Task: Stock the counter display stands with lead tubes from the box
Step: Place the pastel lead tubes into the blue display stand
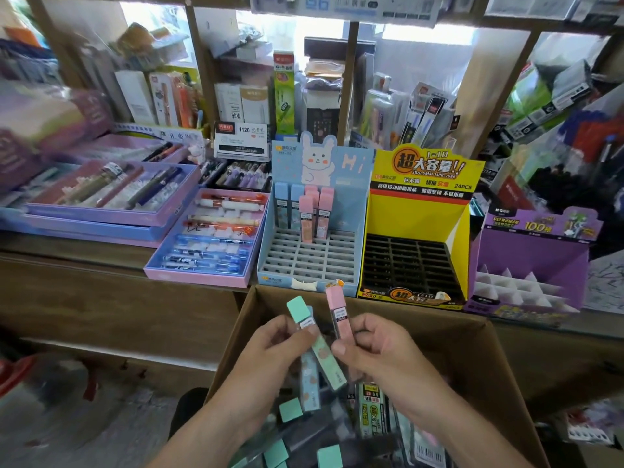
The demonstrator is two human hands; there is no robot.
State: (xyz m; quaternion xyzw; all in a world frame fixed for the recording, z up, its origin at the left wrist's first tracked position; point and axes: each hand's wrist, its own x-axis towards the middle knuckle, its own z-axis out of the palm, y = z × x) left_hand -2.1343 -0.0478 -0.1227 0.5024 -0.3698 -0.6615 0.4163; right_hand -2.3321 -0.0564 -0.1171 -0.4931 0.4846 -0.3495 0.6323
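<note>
Over the open brown cardboard box (472,336), my left hand (266,352) grips a mint-green plastic lead tube (326,361) and a pale blue lead tube (309,386). My right hand (381,352) pinches a pink plastic lead tube (339,315), fingers (366,329) curled round its lower half. They look light, stiff and slick, so I judge a mid-body pinch best for slotting one upright into the blue rabbit-printed card stand (310,265).

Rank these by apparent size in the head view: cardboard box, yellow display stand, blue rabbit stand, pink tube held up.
1. cardboard box, though nearness to the camera enlarges it.
2. yellow display stand and blue rabbit stand: too alike to rank.
3. pink tube, clearly the smallest.
</note>
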